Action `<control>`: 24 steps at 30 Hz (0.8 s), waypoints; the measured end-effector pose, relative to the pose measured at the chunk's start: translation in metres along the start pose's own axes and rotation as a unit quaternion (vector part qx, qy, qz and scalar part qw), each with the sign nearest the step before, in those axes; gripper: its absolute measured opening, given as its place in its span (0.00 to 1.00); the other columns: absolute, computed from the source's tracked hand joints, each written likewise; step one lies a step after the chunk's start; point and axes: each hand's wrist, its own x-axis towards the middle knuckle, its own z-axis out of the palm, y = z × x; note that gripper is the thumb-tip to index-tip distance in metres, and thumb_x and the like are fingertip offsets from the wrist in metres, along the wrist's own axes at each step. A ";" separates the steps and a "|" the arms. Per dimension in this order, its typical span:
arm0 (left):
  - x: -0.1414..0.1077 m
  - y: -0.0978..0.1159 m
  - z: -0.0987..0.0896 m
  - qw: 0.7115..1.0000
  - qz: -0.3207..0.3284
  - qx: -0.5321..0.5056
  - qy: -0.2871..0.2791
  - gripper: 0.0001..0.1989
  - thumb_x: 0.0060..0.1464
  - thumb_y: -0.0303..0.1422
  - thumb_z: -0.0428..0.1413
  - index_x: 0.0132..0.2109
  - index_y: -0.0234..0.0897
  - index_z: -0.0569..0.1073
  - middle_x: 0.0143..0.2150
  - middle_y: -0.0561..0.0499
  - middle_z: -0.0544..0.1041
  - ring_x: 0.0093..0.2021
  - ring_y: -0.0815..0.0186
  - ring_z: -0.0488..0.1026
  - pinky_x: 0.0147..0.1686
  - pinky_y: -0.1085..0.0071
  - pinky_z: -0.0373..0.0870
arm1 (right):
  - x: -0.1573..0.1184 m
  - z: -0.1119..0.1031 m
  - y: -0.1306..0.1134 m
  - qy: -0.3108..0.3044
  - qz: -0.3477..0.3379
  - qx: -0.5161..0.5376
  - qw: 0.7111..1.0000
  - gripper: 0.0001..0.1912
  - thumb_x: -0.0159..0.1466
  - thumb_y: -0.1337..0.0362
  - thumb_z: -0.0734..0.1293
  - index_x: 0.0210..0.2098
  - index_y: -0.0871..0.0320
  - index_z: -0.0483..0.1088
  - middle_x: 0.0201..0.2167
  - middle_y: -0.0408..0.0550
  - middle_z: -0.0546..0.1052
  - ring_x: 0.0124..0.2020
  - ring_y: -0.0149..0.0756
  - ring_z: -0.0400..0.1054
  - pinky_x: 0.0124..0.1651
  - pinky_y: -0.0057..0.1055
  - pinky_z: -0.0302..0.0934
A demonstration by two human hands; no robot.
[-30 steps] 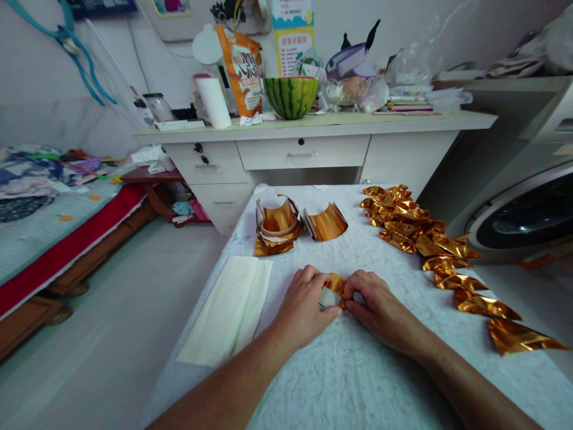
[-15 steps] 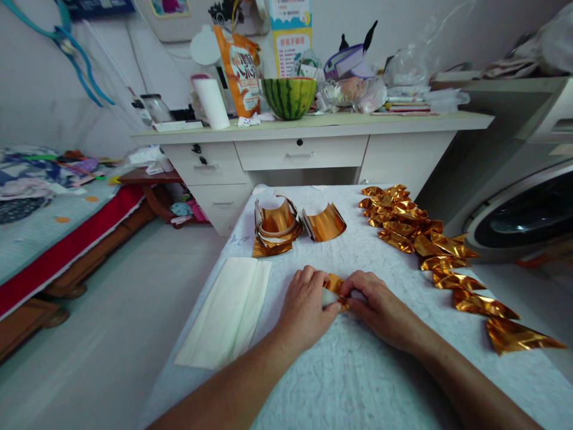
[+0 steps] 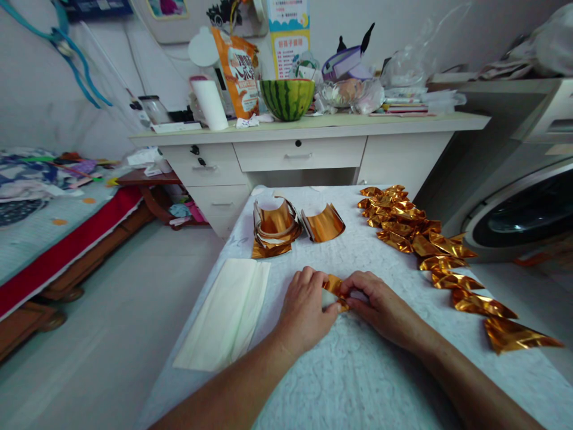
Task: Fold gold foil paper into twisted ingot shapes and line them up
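A small sheet of shiny gold foil paper point(image 3: 332, 283) lies between my two hands at the middle of the cloth-covered table. My left hand point(image 3: 307, 307) grips its left side, thumb and fingers closed round it. On the other side my right hand point(image 3: 378, 306) pinches the foil's right edge. Much of the sheet is hidden by my fingers. Beyond them rest a curled stack of gold foil sheets point(image 3: 275, 224) and a smaller curled foil piece point(image 3: 324, 224). Folded gold foil shapes point(image 3: 481, 303) run in a row along the right side.
A folded pale paper point(image 3: 224, 316) lies left of my left forearm on the table point(image 3: 322, 382). Behind stands a white desk point(image 3: 403, 155) bearing half a watermelon point(image 3: 287, 98) and an orange bag point(image 3: 239, 74). A washing machine point(image 3: 532, 137) stands at the right, a bed point(image 3: 85, 221) at the left.
The view has shifted very slightly. Both hands stay on the same foil sheet, with hardly any visible movement.
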 end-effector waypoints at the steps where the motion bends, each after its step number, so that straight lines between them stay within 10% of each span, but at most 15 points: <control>1: 0.000 0.000 0.000 1.000 0.001 0.000 -0.001 0.16 0.49 0.33 0.62 0.45 0.40 0.67 0.44 0.49 0.67 0.48 0.57 0.64 0.49 0.61 0.63 | 0.000 0.001 0.000 0.003 0.000 -0.008 1.000 0.04 0.63 0.69 0.64 0.35 0.55 0.69 0.35 0.45 0.75 0.39 0.38 0.66 0.44 0.37 0.57; 24: 0.002 0.002 0.000 1.000 -0.011 0.004 -0.009 0.15 0.50 0.30 0.60 0.45 0.40 0.66 0.44 0.49 0.66 0.48 0.57 0.63 0.50 0.61 0.62 | 0.004 0.000 -0.003 -0.011 -0.019 -0.043 0.999 0.11 0.66 0.72 0.60 0.33 0.55 0.73 0.35 0.48 0.73 0.40 0.38 0.65 0.44 0.37 0.57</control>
